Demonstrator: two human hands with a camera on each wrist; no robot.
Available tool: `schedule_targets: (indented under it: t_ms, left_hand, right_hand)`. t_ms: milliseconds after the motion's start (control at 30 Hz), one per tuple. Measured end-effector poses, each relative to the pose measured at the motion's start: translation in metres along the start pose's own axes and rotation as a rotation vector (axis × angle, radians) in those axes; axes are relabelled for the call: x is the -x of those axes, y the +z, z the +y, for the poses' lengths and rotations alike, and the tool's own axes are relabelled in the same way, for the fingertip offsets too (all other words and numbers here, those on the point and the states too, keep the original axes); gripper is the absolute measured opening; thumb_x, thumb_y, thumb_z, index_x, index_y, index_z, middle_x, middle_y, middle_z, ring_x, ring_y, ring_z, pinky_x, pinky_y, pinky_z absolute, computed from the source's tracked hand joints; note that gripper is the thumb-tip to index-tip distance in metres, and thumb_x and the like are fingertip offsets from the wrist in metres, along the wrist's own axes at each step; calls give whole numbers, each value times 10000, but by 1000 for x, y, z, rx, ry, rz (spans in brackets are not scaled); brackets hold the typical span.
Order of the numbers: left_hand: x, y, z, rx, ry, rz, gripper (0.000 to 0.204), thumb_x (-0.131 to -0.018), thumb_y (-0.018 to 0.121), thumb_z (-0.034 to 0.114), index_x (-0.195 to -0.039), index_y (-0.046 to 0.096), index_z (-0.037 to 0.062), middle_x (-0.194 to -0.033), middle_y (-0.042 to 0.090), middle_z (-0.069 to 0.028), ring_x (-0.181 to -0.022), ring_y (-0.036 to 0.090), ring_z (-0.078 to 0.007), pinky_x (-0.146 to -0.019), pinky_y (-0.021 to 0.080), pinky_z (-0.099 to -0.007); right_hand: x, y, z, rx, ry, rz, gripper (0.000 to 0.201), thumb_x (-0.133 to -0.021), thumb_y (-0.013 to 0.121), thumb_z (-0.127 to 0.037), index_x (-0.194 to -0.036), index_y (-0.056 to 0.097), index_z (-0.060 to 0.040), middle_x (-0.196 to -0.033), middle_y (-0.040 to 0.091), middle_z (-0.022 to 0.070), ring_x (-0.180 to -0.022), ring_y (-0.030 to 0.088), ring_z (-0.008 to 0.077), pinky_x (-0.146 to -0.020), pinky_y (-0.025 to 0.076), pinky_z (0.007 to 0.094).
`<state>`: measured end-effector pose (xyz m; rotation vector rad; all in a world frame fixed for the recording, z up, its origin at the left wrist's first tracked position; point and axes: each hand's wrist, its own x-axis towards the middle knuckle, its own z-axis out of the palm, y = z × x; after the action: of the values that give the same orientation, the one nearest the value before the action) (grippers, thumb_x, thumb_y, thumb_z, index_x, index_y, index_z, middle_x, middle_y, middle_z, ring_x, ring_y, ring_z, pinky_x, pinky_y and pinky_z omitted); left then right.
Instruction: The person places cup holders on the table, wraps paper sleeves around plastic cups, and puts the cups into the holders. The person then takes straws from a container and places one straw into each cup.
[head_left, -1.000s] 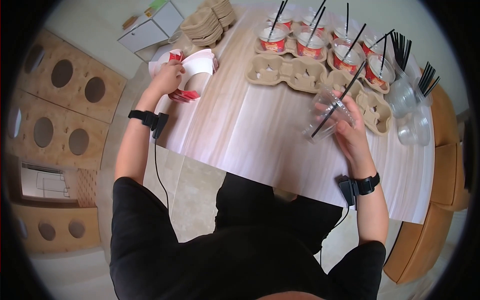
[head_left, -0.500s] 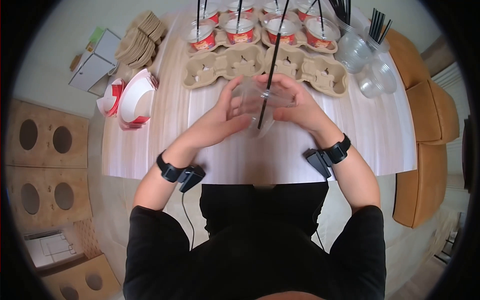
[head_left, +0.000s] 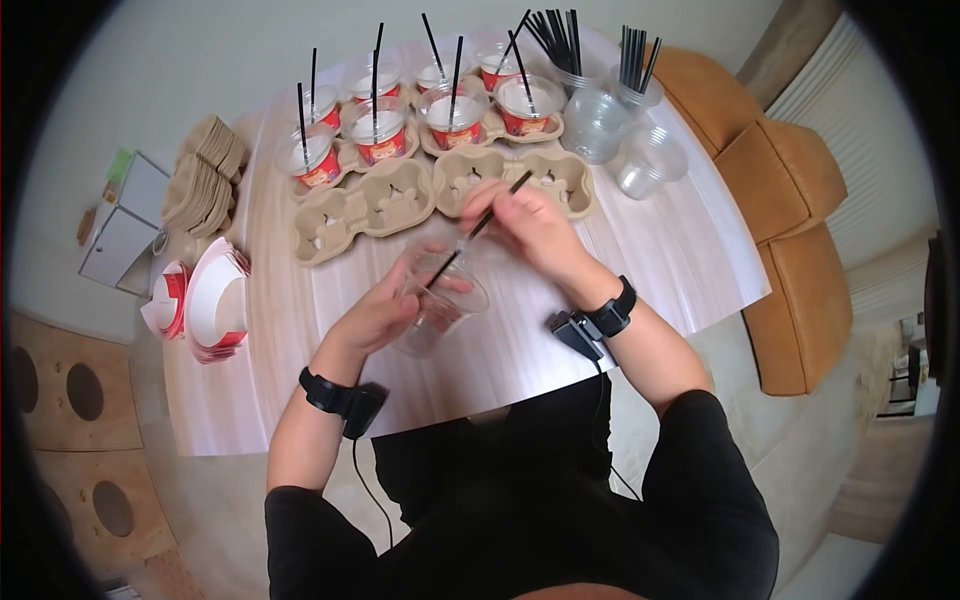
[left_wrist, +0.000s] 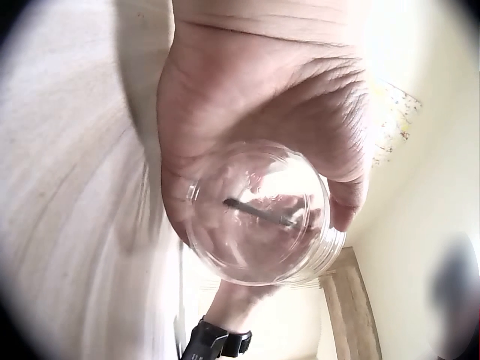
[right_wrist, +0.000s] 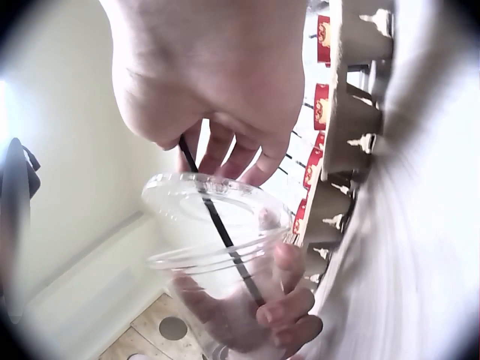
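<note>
My left hand (head_left: 380,310) grips a clear plastic cup (right_wrist: 225,315) round its side, above the table near the front edge. In the right wrist view a clear lid (right_wrist: 169,196) sits tilted over the cup's rim, with a black straw (right_wrist: 215,217) slanting through it into the cup. The straw's upper part is pinched between the thumb and fingers of my right hand (head_left: 535,232). From the left wrist, the cup's round base (left_wrist: 255,240) faces the camera, and the straw shows through it.
Lidded cups with red sleeves (head_left: 382,148) and black straws stand in cardboard carriers behind empty carrier cells (head_left: 392,197). Paper sleeves (head_left: 215,310) and stacked carriers (head_left: 205,175) lie left. Clear cups (head_left: 650,165) and a straw bundle (head_left: 635,60) stand right.
My left hand left the paper sleeves and came round the cup, which my right hand held earlier. My right hand moved from the cup up to the straw. The head view has turned.
</note>
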<state>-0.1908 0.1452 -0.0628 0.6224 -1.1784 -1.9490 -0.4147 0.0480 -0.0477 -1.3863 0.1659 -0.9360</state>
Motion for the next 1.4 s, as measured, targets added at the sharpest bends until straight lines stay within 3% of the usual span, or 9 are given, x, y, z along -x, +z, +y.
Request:
schedule_targets:
  t_ms: [133,200,367,567,700,833,1033,1267,1400]
  left_hand:
    - [3,-2,5,18,-9,78,936,-700,779,491,-1405,261,159,-1232,527,-224,-1022,611,-267,-852,474,-371]
    - [4,-4,6,13,-35,47,851,-788,728,408,-1422,219,158,-1278,499,-196,-1040,608,-258,-874,470,-374]
    - [3,2,5,-50,-49,61,899,-730,751,432,-1414,237,158,-1274,514,-176,-1042,601,-262,-850,482,-375]
    - [2,0,5,-80,-32,85,969,-684,776,501,-1416,248,150,-1272,526,-157,-1034,598,-255,-837,491,-367]
    - [2,-1,4,-89,-13,87,991,-687,770,540,-1426,235,153,-1278,521,-159,-1024,599,-247,-841,491,-367]
    - [2,-1,5,-86,-20,97,1006,-686,771,539,-1436,222,152,-1282,518,-159,-1017,600,-245,-842,490,-367]
    - [1,-1,4,-87,-9,127,1023,-698,759,542,-1453,191,150,-1268,527,-144,-999,603,-238,-823,489,-360]
    - [2,1,7,-101,-5,139,984,-736,721,549,-1458,182,155,-1271,525,-139,-989,603,-214,-838,470,-357]
    - [3,1,7,-96,5,125,984,-742,709,567,-1460,179,154,-1275,521,-140,-996,598,-209,-851,457,-354]
  right_hand:
    - [-12,-21,-38,-31,-41,290,358,-1002,458,-311,-1036,621,5,-823,607,55,-781,614,127,-661,501,253]
    - [-28,-43,-71,159,-101,390,365,-997,469,-324,-1015,629,3,-764,591,55,-689,612,119,-597,488,242]
    - [-90,-123,-136,709,-172,647,361,-969,503,-322,-996,656,4,-780,643,80,-646,627,147,-611,490,248]
    - [-120,-200,-143,1572,126,694,319,-857,606,-286,-913,675,21,-762,675,54,-623,594,110,-569,476,252]
    - [-128,-207,-136,1249,358,640,328,-848,620,-268,-995,672,21,-839,698,65,-706,643,129,-572,492,249]
    - [-136,-202,-131,1193,233,679,326,-861,619,-224,-1075,634,20,-868,706,72,-716,679,148,-615,512,247]
    - [-133,-194,-123,1063,168,558,432,-889,595,-200,-1266,532,2,-1124,648,130,-987,640,187,-781,507,271]
    - [-125,-200,-143,1300,84,574,257,-839,613,-210,-988,651,-4,-878,681,95,-749,617,145,-663,499,258]
    - [-116,-214,-156,1332,441,498,273,-822,642,-250,-846,599,18,-705,651,93,-622,602,145,-578,491,290]
